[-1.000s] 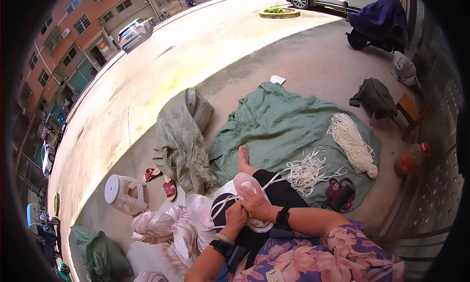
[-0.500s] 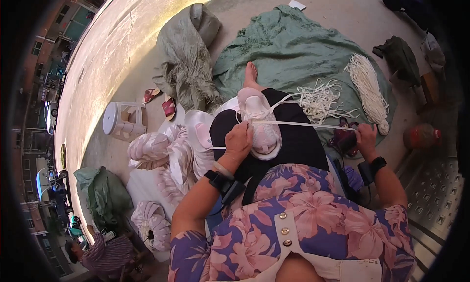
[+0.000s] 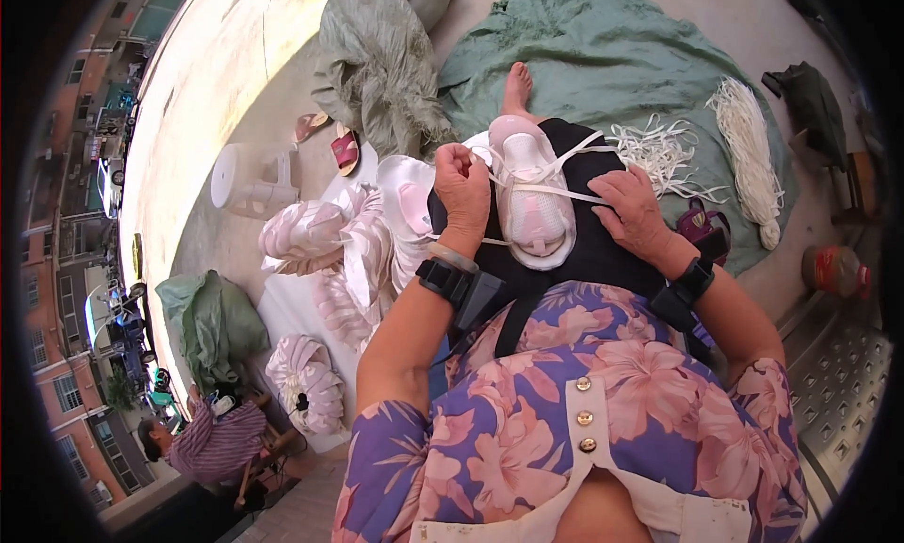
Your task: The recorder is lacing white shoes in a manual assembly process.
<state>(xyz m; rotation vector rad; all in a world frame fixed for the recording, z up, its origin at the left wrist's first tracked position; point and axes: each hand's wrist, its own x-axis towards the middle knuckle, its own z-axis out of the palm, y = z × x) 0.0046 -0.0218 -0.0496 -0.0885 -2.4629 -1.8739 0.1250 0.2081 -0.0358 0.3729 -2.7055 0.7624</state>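
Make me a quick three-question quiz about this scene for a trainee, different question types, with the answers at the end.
1. Multiple choice: what rests on the person's black trousers?
A) a red slipper
B) a pink-and-white shoe
C) a white stool

2. True or false: the loose white laces lie on the green sheet.

3. Short answer: which of the person's own hands is nearer to those loose laces?

Key:
1. B
2. True
3. The right hand

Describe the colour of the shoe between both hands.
The shoe is pale pink and white; the head view shows it best.
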